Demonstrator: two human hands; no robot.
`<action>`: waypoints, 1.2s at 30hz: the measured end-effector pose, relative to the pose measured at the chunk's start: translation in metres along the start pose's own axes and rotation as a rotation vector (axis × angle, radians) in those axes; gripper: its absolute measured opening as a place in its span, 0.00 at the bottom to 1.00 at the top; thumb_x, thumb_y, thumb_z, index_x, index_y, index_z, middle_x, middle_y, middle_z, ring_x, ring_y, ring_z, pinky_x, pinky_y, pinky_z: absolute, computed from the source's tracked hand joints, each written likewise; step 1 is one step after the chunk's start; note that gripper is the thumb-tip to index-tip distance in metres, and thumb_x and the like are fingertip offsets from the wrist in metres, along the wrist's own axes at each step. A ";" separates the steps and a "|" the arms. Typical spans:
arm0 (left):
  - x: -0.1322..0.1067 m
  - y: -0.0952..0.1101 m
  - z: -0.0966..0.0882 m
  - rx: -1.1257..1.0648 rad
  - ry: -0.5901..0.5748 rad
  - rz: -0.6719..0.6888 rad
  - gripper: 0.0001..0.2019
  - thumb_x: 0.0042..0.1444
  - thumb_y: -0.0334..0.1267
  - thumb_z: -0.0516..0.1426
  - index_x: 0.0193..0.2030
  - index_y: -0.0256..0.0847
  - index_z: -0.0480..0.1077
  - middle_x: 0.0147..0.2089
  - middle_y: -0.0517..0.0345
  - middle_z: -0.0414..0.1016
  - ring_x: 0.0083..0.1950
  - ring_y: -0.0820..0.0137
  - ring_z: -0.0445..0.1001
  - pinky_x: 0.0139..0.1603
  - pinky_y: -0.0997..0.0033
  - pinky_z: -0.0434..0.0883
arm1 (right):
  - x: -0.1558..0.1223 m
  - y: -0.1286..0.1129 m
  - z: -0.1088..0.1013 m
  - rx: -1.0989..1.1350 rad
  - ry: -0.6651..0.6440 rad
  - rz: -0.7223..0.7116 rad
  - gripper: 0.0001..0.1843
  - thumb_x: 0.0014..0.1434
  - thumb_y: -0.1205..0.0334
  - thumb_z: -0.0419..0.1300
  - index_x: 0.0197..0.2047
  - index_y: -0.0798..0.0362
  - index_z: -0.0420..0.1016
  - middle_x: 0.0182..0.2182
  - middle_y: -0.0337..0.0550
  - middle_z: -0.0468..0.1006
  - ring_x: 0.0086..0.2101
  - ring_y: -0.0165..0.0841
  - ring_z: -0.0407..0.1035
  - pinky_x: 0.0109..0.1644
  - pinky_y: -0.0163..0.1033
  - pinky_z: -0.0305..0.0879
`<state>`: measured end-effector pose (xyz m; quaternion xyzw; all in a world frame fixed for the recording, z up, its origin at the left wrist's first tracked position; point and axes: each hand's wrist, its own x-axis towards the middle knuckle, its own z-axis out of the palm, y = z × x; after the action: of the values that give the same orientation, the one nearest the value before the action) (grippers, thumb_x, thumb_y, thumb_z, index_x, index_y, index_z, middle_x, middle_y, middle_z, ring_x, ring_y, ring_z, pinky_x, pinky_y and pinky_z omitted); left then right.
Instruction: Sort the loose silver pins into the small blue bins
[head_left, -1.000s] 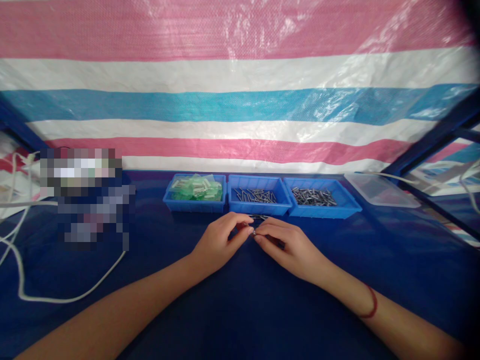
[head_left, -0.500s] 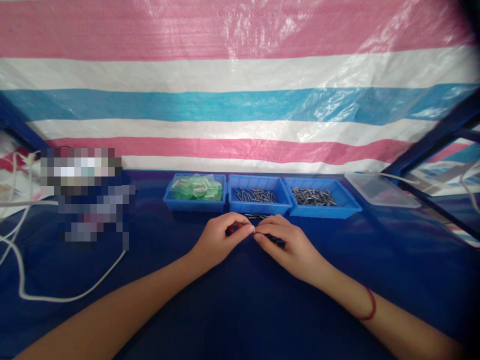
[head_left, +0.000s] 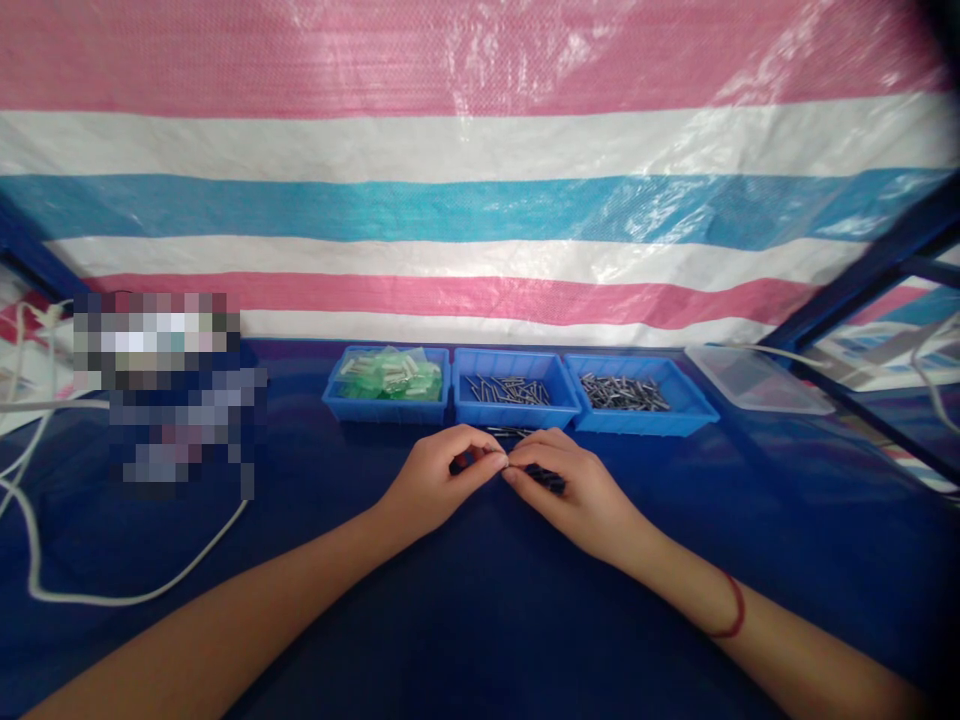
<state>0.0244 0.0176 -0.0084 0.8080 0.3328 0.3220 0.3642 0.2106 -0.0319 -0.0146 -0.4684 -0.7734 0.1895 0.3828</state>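
My left hand (head_left: 450, 470) and my right hand (head_left: 574, 485) meet fingertip to fingertip over the table, just in front of the blue bins. Each is closed in a pinch of thumb and finger. What lies between the fingertips is too small and covered to make out. Behind and beneath the hands, several thin dark metal pieces (head_left: 507, 433) lie on the table, partly hidden by my fingers. The middle blue bin (head_left: 517, 414) behind them holds slim metal pins (head_left: 514, 388).
The left blue bin (head_left: 386, 411) holds green and clear small plastic bags (head_left: 394, 372). Short metal pieces (head_left: 626, 392) fill the right blue bin (head_left: 694, 412). A clear plastic lid (head_left: 757, 380) lies at right. White cables (head_left: 120, 600) run along the left; a striped sheet (head_left: 480, 210) hangs behind.
The hands keep almost the same pinch, fingertips now slightly closer together. The whole view has shifted a little; the bins and their contents look unchanged.
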 end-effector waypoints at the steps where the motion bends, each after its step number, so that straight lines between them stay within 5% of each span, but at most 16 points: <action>1: 0.000 0.000 0.000 0.001 -0.005 0.005 0.07 0.59 0.38 0.56 0.36 0.39 0.73 0.33 0.59 0.75 0.34 0.72 0.71 0.36 0.74 0.66 | 0.000 0.000 0.000 -0.001 0.004 -0.001 0.06 0.61 0.62 0.56 0.36 0.49 0.75 0.35 0.45 0.77 0.38 0.36 0.69 0.42 0.43 0.68; 17: 0.001 -0.002 0.001 0.050 0.045 0.071 0.05 0.59 0.37 0.56 0.38 0.40 0.73 0.39 0.55 0.77 0.42 0.67 0.74 0.46 0.68 0.69 | 0.001 0.002 -0.003 0.021 0.145 0.061 0.03 0.58 0.62 0.59 0.35 0.50 0.74 0.32 0.43 0.76 0.34 0.35 0.70 0.38 0.40 0.68; 25: 0.000 -0.006 0.003 0.138 0.008 0.107 0.05 0.60 0.37 0.56 0.39 0.41 0.72 0.40 0.56 0.76 0.44 0.67 0.74 0.48 0.68 0.68 | 0.002 -0.007 -0.008 -0.038 0.163 -0.017 0.04 0.61 0.63 0.56 0.34 0.50 0.71 0.32 0.43 0.75 0.36 0.35 0.69 0.40 0.41 0.67; 29: -0.003 -0.004 0.005 0.277 -0.068 0.153 0.10 0.60 0.40 0.57 0.47 0.41 0.70 0.48 0.52 0.75 0.51 0.63 0.71 0.52 0.63 0.65 | 0.008 0.005 -0.032 -0.119 0.303 0.026 0.07 0.61 0.60 0.56 0.32 0.50 0.71 0.31 0.42 0.75 0.33 0.35 0.69 0.38 0.41 0.65; 33: -0.006 0.001 0.004 0.402 -0.264 0.290 0.17 0.62 0.44 0.54 0.57 0.45 0.66 0.59 0.51 0.69 0.60 0.60 0.64 0.58 0.59 0.61 | 0.011 0.038 -0.072 -0.220 0.589 0.258 0.11 0.61 0.55 0.54 0.33 0.51 0.73 0.28 0.42 0.75 0.27 0.34 0.67 0.31 0.40 0.63; 36: -0.007 0.004 0.004 0.474 -0.378 0.391 0.19 0.62 0.47 0.53 0.59 0.50 0.65 0.66 0.55 0.60 0.67 0.57 0.56 0.61 0.54 0.56 | 0.011 0.061 -0.095 -0.509 0.553 0.291 0.10 0.57 0.57 0.57 0.35 0.53 0.75 0.31 0.47 0.77 0.31 0.39 0.69 0.38 0.45 0.64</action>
<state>0.0249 0.0087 -0.0087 0.9637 0.1640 0.1445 0.1532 0.3162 0.0020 0.0104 -0.6861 -0.5891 -0.0891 0.4175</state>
